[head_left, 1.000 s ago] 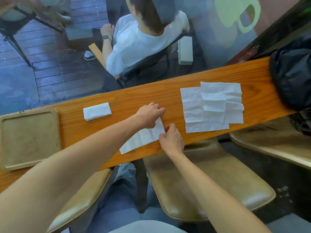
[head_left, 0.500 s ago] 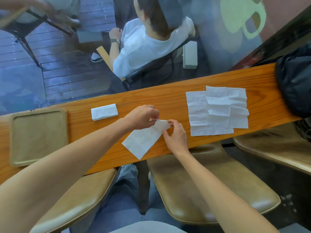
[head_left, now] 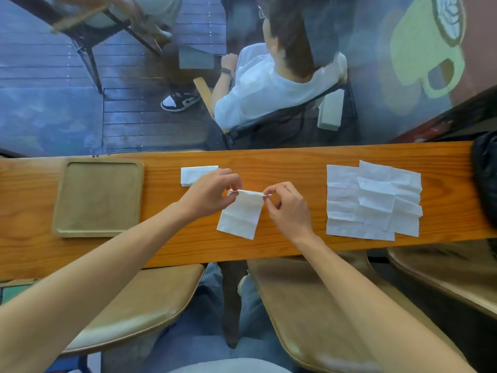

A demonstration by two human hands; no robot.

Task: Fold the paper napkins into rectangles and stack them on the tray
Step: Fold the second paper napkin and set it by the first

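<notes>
Wooden tray (head_left: 98, 162) sits far left on the counter (head_left: 295, 160), 1 folded napkin (head_left: 192, 174) just right of it. Left hand (head_left: 211, 192) and right hand (head_left: 289, 208) each pinch a top corner of the half-folded napkin (head_left: 240, 215). Flat napkins (head_left: 373, 200) lie overlapping at right.

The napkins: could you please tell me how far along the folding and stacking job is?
Done: one folded napkin lies on the counter, not yet stacked. In hand: the left hand and right hand pinch the far corners of a half-folded napkin. Left: the unfolded napkins on the right still need folding, and the tray holds nothing yet.
</notes>
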